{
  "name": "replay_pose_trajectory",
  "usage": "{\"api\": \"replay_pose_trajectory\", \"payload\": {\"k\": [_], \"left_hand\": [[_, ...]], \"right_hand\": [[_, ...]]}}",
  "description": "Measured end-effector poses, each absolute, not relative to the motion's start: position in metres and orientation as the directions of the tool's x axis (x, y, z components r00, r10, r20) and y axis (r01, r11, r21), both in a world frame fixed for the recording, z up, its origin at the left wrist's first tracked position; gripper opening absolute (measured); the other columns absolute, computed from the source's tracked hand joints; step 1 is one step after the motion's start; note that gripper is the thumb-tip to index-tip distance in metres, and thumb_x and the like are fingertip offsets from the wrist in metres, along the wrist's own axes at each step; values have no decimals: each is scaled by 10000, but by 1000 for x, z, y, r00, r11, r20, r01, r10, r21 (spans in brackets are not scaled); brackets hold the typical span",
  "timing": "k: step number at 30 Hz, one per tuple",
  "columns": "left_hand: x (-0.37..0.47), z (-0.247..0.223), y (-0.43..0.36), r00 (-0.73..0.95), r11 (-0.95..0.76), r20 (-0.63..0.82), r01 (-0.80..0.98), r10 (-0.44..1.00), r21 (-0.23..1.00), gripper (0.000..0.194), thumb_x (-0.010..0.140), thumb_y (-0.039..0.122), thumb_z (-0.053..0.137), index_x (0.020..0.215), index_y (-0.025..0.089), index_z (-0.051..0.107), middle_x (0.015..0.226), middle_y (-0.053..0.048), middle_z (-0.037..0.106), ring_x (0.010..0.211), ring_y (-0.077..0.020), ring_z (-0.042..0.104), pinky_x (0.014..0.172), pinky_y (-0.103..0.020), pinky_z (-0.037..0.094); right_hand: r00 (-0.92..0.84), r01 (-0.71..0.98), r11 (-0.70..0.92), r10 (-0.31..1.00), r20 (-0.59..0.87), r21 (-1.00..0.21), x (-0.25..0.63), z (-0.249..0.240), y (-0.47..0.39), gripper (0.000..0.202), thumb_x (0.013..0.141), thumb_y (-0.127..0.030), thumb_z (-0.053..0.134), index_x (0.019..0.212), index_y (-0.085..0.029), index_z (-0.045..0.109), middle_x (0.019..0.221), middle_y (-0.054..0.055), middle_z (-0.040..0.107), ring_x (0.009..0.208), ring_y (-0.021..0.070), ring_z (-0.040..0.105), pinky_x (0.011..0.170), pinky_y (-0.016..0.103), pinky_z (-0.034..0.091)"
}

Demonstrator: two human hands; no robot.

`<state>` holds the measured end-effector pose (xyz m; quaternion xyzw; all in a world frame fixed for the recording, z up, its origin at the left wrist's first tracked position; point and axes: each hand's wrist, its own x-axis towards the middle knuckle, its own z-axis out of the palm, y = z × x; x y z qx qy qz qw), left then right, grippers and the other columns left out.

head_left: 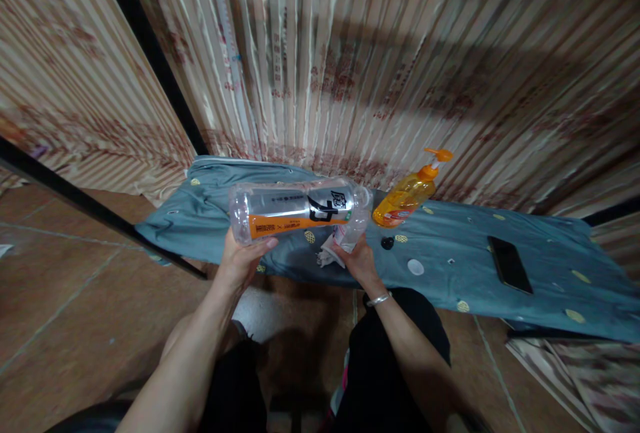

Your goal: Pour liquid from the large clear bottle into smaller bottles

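Note:
My left hand point(241, 256) is wrapped round the base of a large clear plastic bottle point(295, 205) with a silver and orange label. That bottle lies almost level in the air, its neck pointing right. In my right hand point(359, 261) is a smaller clear bottle point(354, 225), partly hidden behind the large one, whose neck crosses its upper part. Whether the two mouths touch I cannot tell. A crumpled pale cloth point(329, 253) shows beside my right fingers; whether they grip it is unclear. An orange pump bottle point(405, 198) stands just right of the bottles.
A narrow bench under a teal cloth point(470, 233) runs across in front of me. On it lie a black cap point(387, 243), a white disc point(415, 267) and a dark phone point(510, 264). Behind hangs a striped curtain point(320, 73); black poles point(155, 53) stand at left.

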<state>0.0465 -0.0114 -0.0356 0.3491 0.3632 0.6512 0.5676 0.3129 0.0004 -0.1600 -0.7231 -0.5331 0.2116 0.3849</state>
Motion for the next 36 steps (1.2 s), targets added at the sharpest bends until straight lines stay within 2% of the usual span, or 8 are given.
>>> {"api": "replay_pose_trajectory", "payload": {"k": [6, 12, 16, 20, 22, 28, 33, 36], "left_hand": [[46, -38, -11, -115, -102, 54, -468, 992, 878, 582, 383, 200, 1066, 875, 233, 758, 865, -22, 829, 901, -251, 825, 888, -343, 685], [44, -42, -10, -129, -121, 68, -461, 989, 879, 593, 392, 242, 1077, 878, 233, 738, 830, -11, 809, 874, -248, 823, 878, -344, 684], [42, -41, -11, -94, -91, 55, -445, 994, 891, 632, 400, 223, 1079, 938, 234, 747, 918, -24, 839, 945, -260, 830, 958, -382, 675], [43, -38, -12, -114, -96, 48, -466, 992, 880, 619, 367, 185, 1072, 887, 232, 738, 838, 9, 822, 875, -226, 829, 891, -315, 676], [43, -37, -13, -106, -91, 46, -470, 993, 878, 612, 379, 185, 1071, 889, 237, 737, 820, 19, 816, 872, -225, 831, 899, -318, 676], [42, -38, -12, -93, -88, 52, -448, 994, 890, 670, 404, 198, 1065, 998, 251, 762, 845, 6, 810, 944, -262, 831, 969, -381, 673], [43, -39, -12, -96, -95, 58, -450, 994, 888, 678, 407, 213, 1072, 1006, 236, 756, 889, -23, 818, 935, -265, 827, 950, -369, 671], [43, -39, -12, -100, -96, 58, -440, 993, 893, 752, 408, 216, 1079, 1091, 237, 763, 921, -32, 835, 907, -256, 827, 913, -352, 677]], "right_hand": [[341, 607, -154, 937, 80, -780, 313, -158, 0, 662, 767, -404, 887, 1316, -153, 617, 1197, 206, 847, 1134, 425, 822, 963, 490, 646], [337, 586, -150, 939, 71, -796, 313, -158, 0, 649, 767, -437, 882, 1298, -173, 618, 1176, 189, 852, 1107, 418, 828, 940, 492, 653], [358, 589, -154, 930, 85, -793, 311, -158, 0, 675, 764, -422, 877, 1330, -173, 606, 1221, 195, 844, 1154, 421, 817, 987, 516, 642], [358, 589, -153, 930, 87, -793, 310, -156, 0, 647, 759, -409, 879, 1303, -175, 618, 1190, 182, 850, 1132, 407, 825, 972, 492, 649], [357, 587, -158, 931, 78, -794, 310, -154, 0, 639, 760, -401, 879, 1301, -179, 622, 1177, 172, 853, 1114, 400, 830, 953, 480, 655], [362, 600, -171, 929, 75, -782, 310, -154, -1, 661, 761, -433, 878, 1312, -168, 629, 1172, 186, 853, 1109, 421, 828, 945, 499, 656], [358, 596, -141, 928, 105, -790, 311, -157, -1, 636, 748, -442, 891, 1279, -196, 641, 1147, 163, 862, 1087, 415, 832, 916, 490, 666], [355, 594, -148, 930, 92, -791, 311, -155, -1, 647, 752, -429, 892, 1294, -187, 636, 1180, 174, 855, 1116, 412, 826, 945, 494, 658]]}}
